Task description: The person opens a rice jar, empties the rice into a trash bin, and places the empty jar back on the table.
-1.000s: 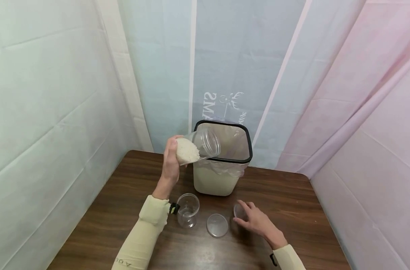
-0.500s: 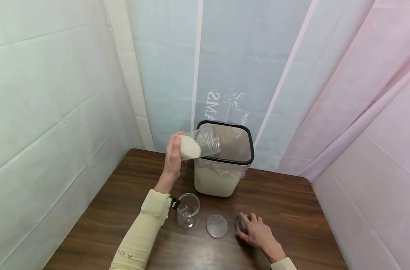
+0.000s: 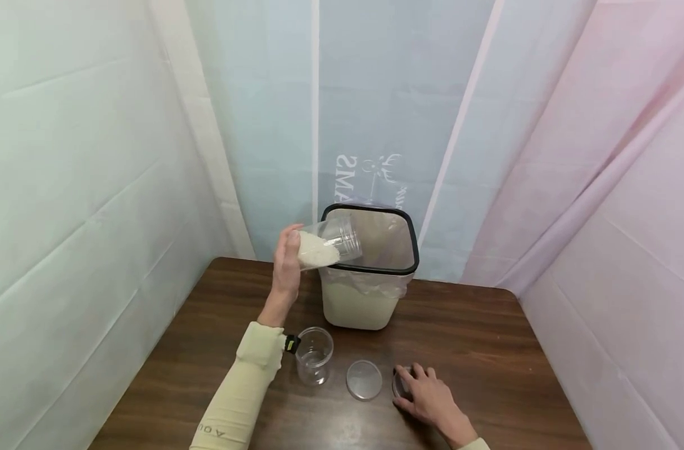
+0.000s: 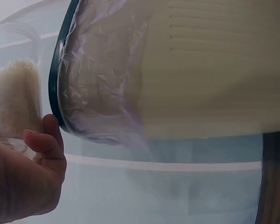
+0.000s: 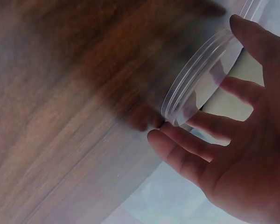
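My left hand [image 3: 287, 265] grips the base of a clear plastic jar [image 3: 347, 240] partly filled with white rice [image 3: 317, 251]. Tipped on its side, the jar has its open mouth over the left rim of a cream bin [image 3: 357, 307]. In the left wrist view, the rice [image 4: 16, 95] slopes inside the jar beside the bin's dark rim [image 4: 54, 79]. My right hand [image 3: 432, 400] holds a clear round lid [image 3: 399, 386] low at the table, thumb on one side and fingers across the other. The right wrist view shows the lid's ridged rim [image 5: 186, 84] beside the fingers.
A second clear jar [image 3: 314, 359] stands upright near my left wrist. Beside it another clear lid [image 3: 364, 380] lies flat on the wooden table [image 3: 482, 350]. A plastic liner [image 3: 370, 284] folds over the bin's rim. Fabric walls [image 3: 94, 250] enclose the table's back and sides.
My right hand has moved toward me with its lid. The left hand keeps the jar over the bin, and the rice has slid slightly toward the mouth.
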Motion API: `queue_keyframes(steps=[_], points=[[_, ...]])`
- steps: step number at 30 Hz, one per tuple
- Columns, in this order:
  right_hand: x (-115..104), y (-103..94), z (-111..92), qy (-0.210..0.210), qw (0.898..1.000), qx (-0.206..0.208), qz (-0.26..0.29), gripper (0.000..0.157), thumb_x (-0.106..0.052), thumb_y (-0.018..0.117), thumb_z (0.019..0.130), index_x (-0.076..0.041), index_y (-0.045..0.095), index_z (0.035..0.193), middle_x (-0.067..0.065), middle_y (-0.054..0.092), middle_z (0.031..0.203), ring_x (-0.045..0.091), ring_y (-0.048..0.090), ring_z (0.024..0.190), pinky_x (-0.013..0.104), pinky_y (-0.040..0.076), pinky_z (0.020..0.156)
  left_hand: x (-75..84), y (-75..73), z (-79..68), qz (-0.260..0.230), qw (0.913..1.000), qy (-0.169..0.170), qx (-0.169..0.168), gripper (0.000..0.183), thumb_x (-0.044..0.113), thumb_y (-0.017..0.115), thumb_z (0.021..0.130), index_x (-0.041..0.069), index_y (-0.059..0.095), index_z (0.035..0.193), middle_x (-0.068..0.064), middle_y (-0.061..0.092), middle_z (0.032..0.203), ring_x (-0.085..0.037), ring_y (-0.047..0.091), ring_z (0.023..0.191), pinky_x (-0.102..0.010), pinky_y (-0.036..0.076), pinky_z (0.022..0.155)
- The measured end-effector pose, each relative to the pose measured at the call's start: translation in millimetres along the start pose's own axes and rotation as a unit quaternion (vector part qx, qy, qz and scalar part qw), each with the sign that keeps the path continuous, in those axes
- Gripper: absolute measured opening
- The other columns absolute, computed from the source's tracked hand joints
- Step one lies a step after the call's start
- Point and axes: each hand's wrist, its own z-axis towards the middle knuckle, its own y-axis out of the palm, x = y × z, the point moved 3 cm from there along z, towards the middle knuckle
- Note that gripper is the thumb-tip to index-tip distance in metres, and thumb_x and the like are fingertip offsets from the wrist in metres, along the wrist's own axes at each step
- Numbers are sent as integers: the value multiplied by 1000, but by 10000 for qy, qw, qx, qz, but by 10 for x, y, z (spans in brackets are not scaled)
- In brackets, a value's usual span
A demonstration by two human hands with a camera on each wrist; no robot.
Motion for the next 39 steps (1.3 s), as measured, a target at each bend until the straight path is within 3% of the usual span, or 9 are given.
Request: queue_keyframes(steps=[7, 14, 24, 32, 36, 39], points=[[6, 16, -11, -143, 9998, 127, -86, 68, -52, 77, 78, -20, 58, 134, 16, 58, 124, 37, 55, 100, 49, 52, 67, 17, 2, 20, 14, 9999, 141, 42, 48, 27, 29, 105, -3, 43, 140, -16, 53, 99, -11, 50, 81, -29, 43, 69], [-10, 61, -29, -183, 9994, 302, -18, 69, -53, 78, 75, -19, 60, 132, 18, 59, 126, 38, 56, 103, 50, 52, 67, 17, 7, 46, 200, 9997, 131, 9, 47, 28, 32, 106, 0, 44, 141, -7, 52, 105, -12, 49, 93, -26, 42, 84], [-15, 40, -34, -200, 9992, 334, 66, 68, -52, 79, 74, -18, 62, 130, 20, 59, 127, 38, 56, 101, 51, 51, 67, 42, 21, 131, 274, 9994, 219, -65, 45, 25, 34, 105, -1, 45, 140, -16, 52, 113, -12, 49, 97, -27, 41, 88], [-31, 55, -25, -211, 9989, 409, 76, 67, -53, 79, 75, -19, 62, 130, 18, 59, 126, 38, 56, 100, 50, 51, 68, 91, 44, 189, 413, 9984, 348, -150, 43, 23, 36, 105, -1, 47, 139, -12, 54, 102, -13, 50, 90, -27, 42, 83], [-29, 51, -25, -195, 9992, 344, 85, 68, -53, 79, 74, -19, 61, 130, 18, 59, 124, 37, 55, 99, 50, 51, 68, 103, 55, 200, 493, 9980, 330, -217, 43, 24, 36, 106, 1, 46, 141, -20, 55, 103, -19, 52, 89, -31, 43, 85], [-37, 56, -28, -188, 9993, 316, 84, 69, -53, 79, 74, -18, 61, 131, 17, 59, 124, 37, 55, 100, 50, 51, 69, 108, 57, 208, 544, 9977, 304, -283, 43, 25, 36, 106, 2, 46, 141, -27, 54, 114, -24, 51, 97, -34, 42, 89]])
